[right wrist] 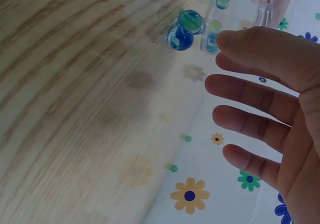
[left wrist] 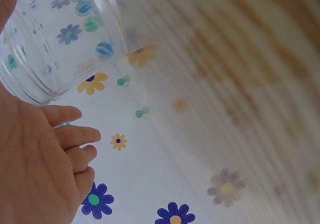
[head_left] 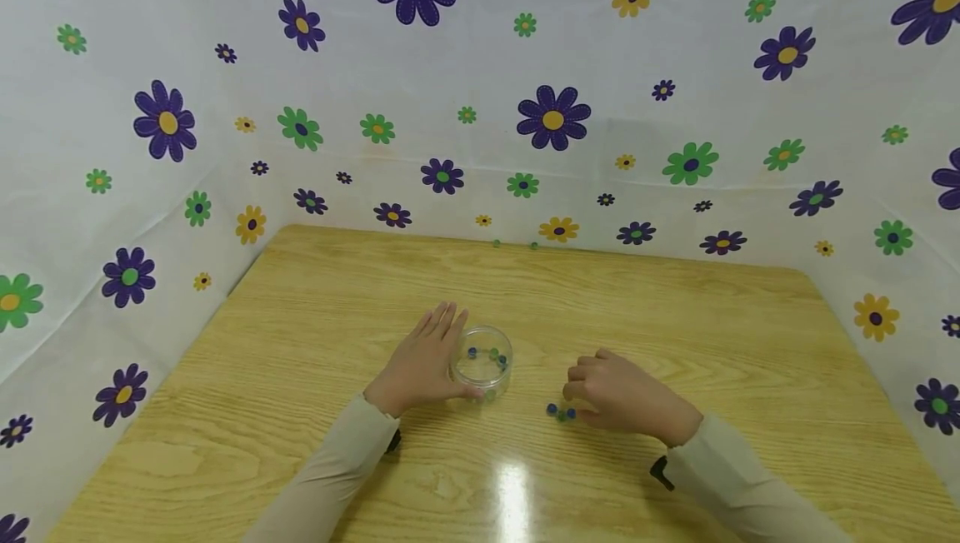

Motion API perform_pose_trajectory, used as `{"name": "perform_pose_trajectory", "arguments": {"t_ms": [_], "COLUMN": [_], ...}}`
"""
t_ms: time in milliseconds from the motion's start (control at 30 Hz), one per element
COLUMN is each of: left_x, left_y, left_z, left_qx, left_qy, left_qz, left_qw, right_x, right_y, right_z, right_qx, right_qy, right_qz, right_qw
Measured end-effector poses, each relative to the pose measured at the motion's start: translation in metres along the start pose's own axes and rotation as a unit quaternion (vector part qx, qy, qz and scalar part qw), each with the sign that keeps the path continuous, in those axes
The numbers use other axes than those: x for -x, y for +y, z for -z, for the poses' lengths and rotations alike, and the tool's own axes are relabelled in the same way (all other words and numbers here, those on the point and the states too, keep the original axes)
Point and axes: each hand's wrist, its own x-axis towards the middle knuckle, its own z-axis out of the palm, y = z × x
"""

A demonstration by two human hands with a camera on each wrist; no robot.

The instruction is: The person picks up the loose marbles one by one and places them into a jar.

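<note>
Jar [head_left: 504, 381]: clear, round, open-topped; upright on the table [head_left: 225, 410] around the middle, betw. the 2 hands, closer to L.
Marbles in jar [head_left: 472, 352]: several, blue & green, lying at the bottom; seen thru the wall. Exact no. can't be told.
L hand [head_left: 425, 364]: grasping the jar from its left; fingers along the far-left side, thumb round the near side. Prob. there to steady it, b/c a light round jar could slide if knocked; mouth left uncovered.
Loose marbles [head_left: 562, 415]: small cluster, blue w/ green, on the wood R of the jar & a bit nearer the viewer; just beside R hand. Placed so, they seem within easy reach.
R hand [head_left: 618, 393]: low over the table, R of the cluster, fingers loosely bent, thumb near forefinger; grip released, no marble seen betw. the tips in the right wrist view. Contact w/ the cluster: can't tell.
Green marbles [head_left: 534, 245]: 2, at the table's far edge, well apart from the hands; prob. stopped there by the cloth.
Sleeves [head_left: 341, 443]: pale, long, both arms, w/ a dark item at each cuff.
Cloth [head_left: 465, 60]: white w/ purple, green & yellow flowers; hangs on far, left & right sides.
</note>
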Motion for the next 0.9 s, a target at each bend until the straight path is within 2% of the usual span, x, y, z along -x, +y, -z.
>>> {"name": "perform_pose_trajectory", "arguments": {"t_ms": [367, 567, 900], "left_x": [0.001, 0.0, 0.001], "left_y": [0.0, 0.0, 0.0], "left_z": [0.0, 0.001, 0.001], "left_qx": [0.002, -0.004, -0.004], "left_qy": [-0.008, -0.002, 0.0], "left_qz": [0.005, 0.0, -0.003], "left_qw": [1.0, 1.0, 1.0], "right_x": [-0.001, -0.002, -0.005], "right_y": [0.0, 0.0, 0.001], "right_z": [-0.008, -0.014, -0.02], "right_qx": [0.007, 0.013, 0.018], "right_qy": [0.005, 0.012, -0.009], "right_qz": [0.015, 0.024, 0.014], "right_qw": [1.0, 1.0, 1.0]}}
